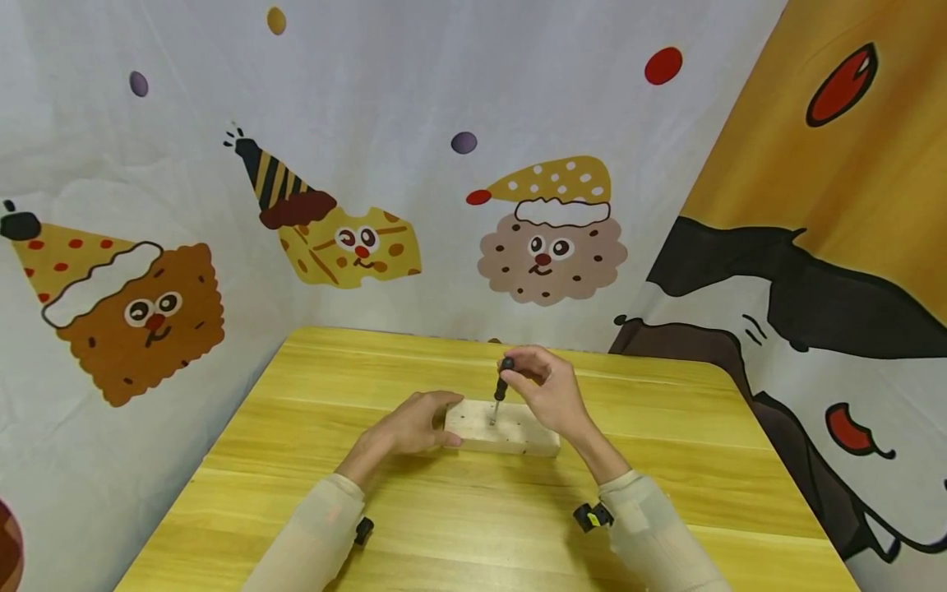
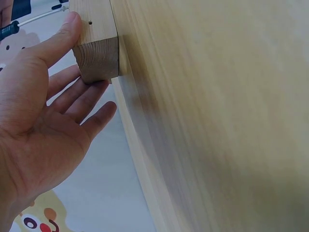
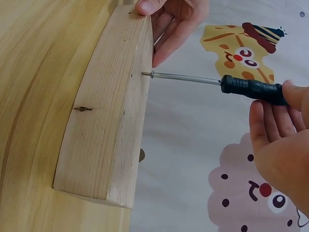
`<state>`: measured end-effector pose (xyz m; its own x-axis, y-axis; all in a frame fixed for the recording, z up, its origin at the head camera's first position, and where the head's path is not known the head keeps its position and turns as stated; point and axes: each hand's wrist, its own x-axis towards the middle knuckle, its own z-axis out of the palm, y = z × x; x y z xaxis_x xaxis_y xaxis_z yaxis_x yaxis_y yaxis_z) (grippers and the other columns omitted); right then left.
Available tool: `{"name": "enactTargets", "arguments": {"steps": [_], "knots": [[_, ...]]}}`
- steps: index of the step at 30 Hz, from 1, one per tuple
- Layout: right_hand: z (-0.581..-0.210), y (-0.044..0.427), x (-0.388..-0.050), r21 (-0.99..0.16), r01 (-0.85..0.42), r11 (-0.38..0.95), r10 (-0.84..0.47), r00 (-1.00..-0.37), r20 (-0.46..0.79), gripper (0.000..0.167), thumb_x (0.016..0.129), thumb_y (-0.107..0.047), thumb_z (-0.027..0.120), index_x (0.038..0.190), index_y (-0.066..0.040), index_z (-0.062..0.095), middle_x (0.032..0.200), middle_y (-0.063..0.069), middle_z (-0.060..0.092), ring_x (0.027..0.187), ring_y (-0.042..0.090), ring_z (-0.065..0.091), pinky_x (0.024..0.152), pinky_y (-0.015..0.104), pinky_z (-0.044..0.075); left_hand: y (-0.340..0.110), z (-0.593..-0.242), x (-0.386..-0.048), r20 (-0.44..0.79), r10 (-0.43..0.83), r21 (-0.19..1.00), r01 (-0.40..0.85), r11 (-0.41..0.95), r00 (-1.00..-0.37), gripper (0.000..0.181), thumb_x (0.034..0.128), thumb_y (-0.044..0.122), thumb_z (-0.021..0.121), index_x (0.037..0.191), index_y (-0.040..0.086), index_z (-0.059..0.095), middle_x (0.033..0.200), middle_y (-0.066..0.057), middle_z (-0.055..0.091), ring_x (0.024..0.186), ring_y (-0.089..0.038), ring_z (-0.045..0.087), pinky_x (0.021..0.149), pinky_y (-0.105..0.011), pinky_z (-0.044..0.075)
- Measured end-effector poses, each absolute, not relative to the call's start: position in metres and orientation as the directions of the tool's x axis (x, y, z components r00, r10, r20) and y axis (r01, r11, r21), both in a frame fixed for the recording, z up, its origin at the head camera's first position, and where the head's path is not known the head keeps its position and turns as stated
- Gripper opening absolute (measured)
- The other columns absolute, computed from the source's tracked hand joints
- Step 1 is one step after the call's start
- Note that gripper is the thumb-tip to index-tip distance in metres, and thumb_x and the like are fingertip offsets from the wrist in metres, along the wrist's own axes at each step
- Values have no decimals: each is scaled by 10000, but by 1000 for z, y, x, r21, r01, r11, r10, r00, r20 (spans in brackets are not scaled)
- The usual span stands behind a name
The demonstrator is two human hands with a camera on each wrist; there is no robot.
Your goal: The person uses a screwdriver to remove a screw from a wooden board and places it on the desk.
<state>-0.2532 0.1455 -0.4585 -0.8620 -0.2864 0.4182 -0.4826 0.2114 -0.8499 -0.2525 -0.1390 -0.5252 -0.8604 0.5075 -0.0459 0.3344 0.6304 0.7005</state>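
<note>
The right hand point(image 1: 553, 396) is pinching a screwdriver point(image 3: 251, 88) above a block point(image 1: 518, 425), whose left end the left hand point(image 1: 418, 426) is gripping; the screwdriver's long axis is standing nearly upright, tip down.

On the screwdriver point(image 1: 501, 386), shows black at the handle point(image 3: 251, 89), silver along the shaft point(image 3: 188, 78). On the wood block point(image 1: 510, 437), reads pale cream with fine grain and a dark brown knot point(image 3: 83, 109); at the end face point(image 2: 99, 59), duller tan with curved rings. On the surface point(image 1: 473, 526), honey-yellow with darker streaks. On the sleeves point(image 1: 307, 534), pale off-white. On the backdrop point(image 1: 370, 82), white with printed cartoons: yellow cheese point(image 1: 325, 259), orange-brown cracker point(image 1: 188, 325), pinkish biscuit point(image 1: 573, 275); black-and-yellow stripes on the cheese's hat point(image 1: 275, 177).
</note>
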Motion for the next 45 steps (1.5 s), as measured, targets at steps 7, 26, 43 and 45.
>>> {"name": "enactTargets", "arguments": {"steps": [7,26,43,45], "knots": [[-459,144,-254,-830,-527,182,-327,-829,454,309,1087,-11,730,1395,-19,729,1276,229,826,1155,211,818,1045,199,642,-139,-524,-253,-40,512,698,342,629,-858,804,1001,331,893,1666,47,542,1711,-168,572,1611,-399,525,1343,-602,447],[-463,146,-255,-812,-548,202,-296,-824,483,299,1063,-7,760,1361,-10,744,1187,228,820,1062,80,777,991,186,650,-139,-524,-253,-43,507,698,337,632,-861,811,1000,342,892,1669,49,539,1713,-167,569,1611,-397,524,1337,-607,452],[-464,141,-255,-727,-623,290,-214,-782,585,319,933,-36,921,1232,-69,818,1081,127,823,929,261,813,885,206,667,-139,-526,-252,-49,503,696,331,637,-863,802,1004,340,889,1669,59,540,1718,-162,564,1615,-398,519,1335,-612,452],[-465,141,-255,-733,-613,294,-209,-790,577,317,931,-41,924,1229,-71,817,1081,125,818,925,252,808,878,204,665,-139,-526,-251,-49,502,697,331,636,-863,801,1003,338,890,1668,57,541,1716,-163,566,1615,-400,520,1335,-614,452]]}}
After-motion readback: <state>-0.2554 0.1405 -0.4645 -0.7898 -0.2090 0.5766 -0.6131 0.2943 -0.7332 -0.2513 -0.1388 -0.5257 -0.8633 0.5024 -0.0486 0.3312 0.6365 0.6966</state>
